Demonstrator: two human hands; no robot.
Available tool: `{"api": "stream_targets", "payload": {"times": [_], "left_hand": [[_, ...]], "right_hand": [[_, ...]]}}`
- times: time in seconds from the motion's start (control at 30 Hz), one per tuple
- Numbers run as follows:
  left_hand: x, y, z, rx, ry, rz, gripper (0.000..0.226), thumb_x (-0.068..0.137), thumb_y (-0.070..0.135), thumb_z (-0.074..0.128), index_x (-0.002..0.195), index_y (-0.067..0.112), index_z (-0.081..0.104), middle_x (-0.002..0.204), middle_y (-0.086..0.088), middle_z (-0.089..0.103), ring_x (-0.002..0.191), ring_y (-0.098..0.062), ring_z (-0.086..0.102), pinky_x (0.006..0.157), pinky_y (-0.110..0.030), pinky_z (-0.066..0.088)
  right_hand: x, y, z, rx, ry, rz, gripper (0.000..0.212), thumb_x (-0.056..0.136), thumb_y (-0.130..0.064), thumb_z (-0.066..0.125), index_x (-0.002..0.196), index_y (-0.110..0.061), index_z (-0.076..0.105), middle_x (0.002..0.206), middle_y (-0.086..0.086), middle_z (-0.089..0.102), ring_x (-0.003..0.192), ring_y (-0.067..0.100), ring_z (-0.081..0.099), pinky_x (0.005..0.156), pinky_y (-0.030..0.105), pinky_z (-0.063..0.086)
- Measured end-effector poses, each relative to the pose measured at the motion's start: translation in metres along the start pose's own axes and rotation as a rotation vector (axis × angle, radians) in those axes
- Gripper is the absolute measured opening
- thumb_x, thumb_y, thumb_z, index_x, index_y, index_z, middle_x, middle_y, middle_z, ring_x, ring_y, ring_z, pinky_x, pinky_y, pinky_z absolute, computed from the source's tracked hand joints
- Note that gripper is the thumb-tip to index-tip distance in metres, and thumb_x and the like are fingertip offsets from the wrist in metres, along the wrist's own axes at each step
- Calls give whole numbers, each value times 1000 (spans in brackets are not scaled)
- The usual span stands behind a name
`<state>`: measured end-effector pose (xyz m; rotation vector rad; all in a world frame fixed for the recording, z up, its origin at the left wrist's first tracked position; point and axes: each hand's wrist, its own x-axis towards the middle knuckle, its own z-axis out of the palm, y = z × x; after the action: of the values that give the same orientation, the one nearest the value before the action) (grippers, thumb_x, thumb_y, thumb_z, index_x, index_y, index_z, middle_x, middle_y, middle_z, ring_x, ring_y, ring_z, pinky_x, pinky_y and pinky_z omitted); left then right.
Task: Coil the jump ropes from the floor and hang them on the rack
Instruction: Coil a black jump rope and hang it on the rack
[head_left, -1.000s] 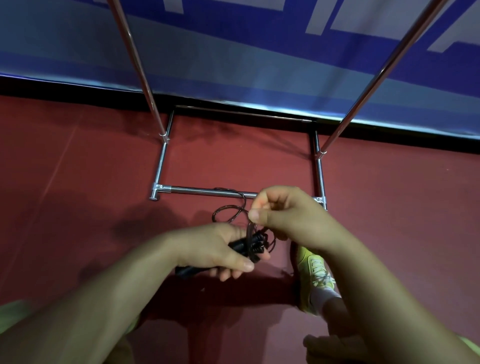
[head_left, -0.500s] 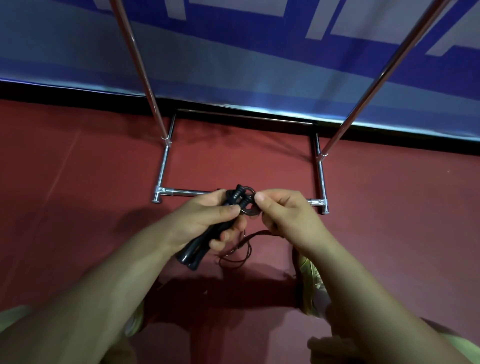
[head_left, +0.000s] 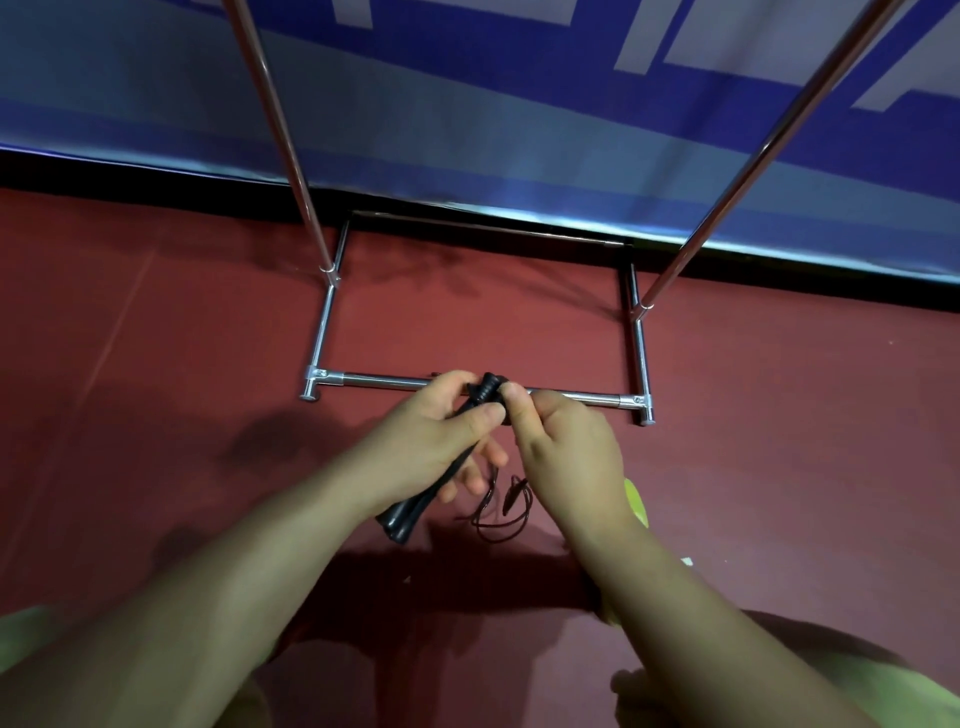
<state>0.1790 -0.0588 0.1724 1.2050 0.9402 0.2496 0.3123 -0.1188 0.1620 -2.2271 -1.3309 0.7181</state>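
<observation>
My left hand (head_left: 441, 441) grips the two black handles of a jump rope (head_left: 410, 512), held together and slanting down to the left. My right hand (head_left: 566, 452) pinches the thin dark cord at the handles' upper ends (head_left: 488, 387). A few loose loops of the cord (head_left: 506, 512) hang below my hands, over the red floor. The chrome rack (head_left: 374, 381) stands just beyond my hands; its front base bar runs behind my fingers, and two uprights (head_left: 270, 104) rise out of the top of the view.
The rack's rectangular base (head_left: 640, 358) sits on red floor against a blue and white wall banner (head_left: 519, 130). A yellow-green shoe (head_left: 636, 506) shows under my right wrist. Green cloth (head_left: 893, 686) fills the lower corners.
My hands have lifted the handles up toward the rack's front bar. My right hand went from pulling the cord high to pinching it tight at the handle tops.
</observation>
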Motion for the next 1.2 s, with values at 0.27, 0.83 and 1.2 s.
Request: {"api": "stream_targets", "payload": {"times": [0.27,0.83,1.2], "left_hand": [[2,2,-10,75,50,11,7,99,20,46,94,15,49,73,-4,67,47,-17,58,41,-24,38],[-3,-4,7,278,-415,-99,7,99,18,45,96,12,46,75,1,67,51,-15,58,43,-22,40],[-18,-2,17,-172,-322,53,28,82,25,59,96,3,46,62,0,63,43,-11,51,37,-19,38]], "right_hand": [[4,-7,-21,160,-272,-6,54,91,-61,31,65,-22,55,65,-2,59,70,18,57,69,35,44],[5,0,-72,305,-478,-301,15,79,-13,76,73,-25,69,70,-4,69,65,6,62,65,24,50],[17,10,-32,919,-631,147,29,80,-30,66,63,-16,47,48,-5,43,38,6,31,36,16,23]]}}
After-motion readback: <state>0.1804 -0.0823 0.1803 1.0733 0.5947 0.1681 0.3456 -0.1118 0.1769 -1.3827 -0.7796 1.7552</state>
